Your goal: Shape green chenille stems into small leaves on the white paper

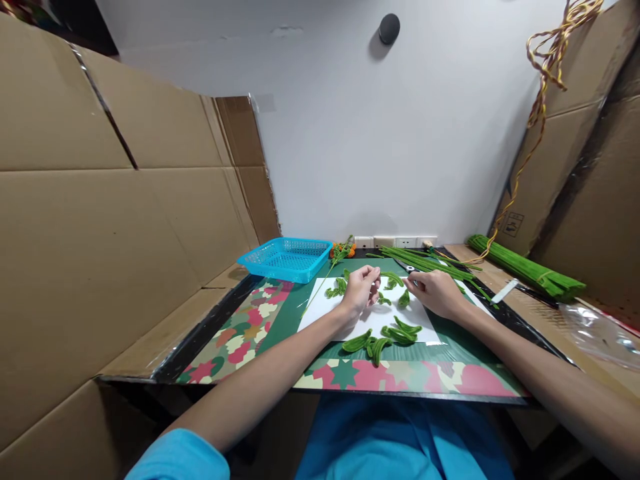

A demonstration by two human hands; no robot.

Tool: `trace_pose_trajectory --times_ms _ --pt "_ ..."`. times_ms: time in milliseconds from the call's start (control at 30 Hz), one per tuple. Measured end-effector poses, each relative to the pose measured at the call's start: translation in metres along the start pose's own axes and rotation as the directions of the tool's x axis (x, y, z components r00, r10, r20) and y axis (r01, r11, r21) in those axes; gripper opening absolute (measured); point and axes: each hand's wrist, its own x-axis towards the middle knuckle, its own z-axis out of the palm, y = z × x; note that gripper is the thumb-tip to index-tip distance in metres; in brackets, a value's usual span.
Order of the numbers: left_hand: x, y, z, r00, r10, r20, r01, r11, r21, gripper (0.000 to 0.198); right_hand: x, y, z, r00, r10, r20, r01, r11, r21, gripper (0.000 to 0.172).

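Note:
My left hand [361, 291] is closed in a pinch above the white paper [320, 310]. My right hand [434, 291] is also closed, its fingertips pressed together at the paper's right side. Between them lies a green fuzzy pipe-cleaner piece [393, 278]; whether either hand grips it, I cannot tell. Several bent green pipe-cleaner leaves [400, 331] rest on the paper's near part, with a small looped one [404, 299] beside my right fingers. Just beyond the right hand is a tool with dark handles [411, 269], partly hidden.
A blue plastic basket [287, 259] stands at the back left, beside orange flowers [345, 250] on a green stem. Loose green pipe cleaners [425, 259] lie at the back right. Farther right are a thick green bundle [530, 268], a yellow twisted cord [515, 183] and cardboard walls [150, 220].

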Motion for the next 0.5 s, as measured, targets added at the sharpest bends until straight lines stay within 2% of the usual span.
trace_pose_trajectory --times_ms 167,500 --pt "0.0011 -0.0031 -0.0016 1.0 0.003 -0.01 -0.003 1.0 0.004 0.041 -0.0003 -0.0002 -0.0002 1.0 -0.003 0.013 0.003 1.0 -0.009 0.043" --pt "-0.0016 0.0007 -0.0005 0.998 -0.065 -0.011 0.066 0.997 0.031 0.035 -0.0011 0.0008 0.0003 1.0 -0.026 0.005 0.026 1.0 -0.014 0.043"
